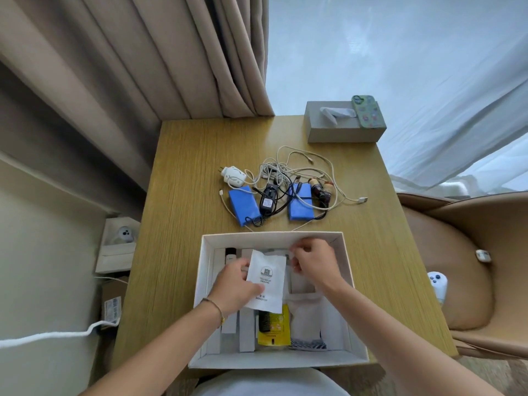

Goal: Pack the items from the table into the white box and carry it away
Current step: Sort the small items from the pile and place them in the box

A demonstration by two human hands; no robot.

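Observation:
The white box sits open at the near edge of the wooden table. Inside lie slim white cartons, a black comb on a yellow packet and white pouches. My left hand holds a white shower-cap packet above the box's middle. My right hand hovers inside the far right part of the box with fingers curled; whether it pinches anything I cannot tell. Beyond the box lie two blue packs, a black adapter, a white plug and tangled white cables.
A grey tissue box with a phone in a green case on top stands at the table's far right corner. A tan chair on the right holds a white controller. Curtains hang behind; cartons and a white cable lie on the floor at left.

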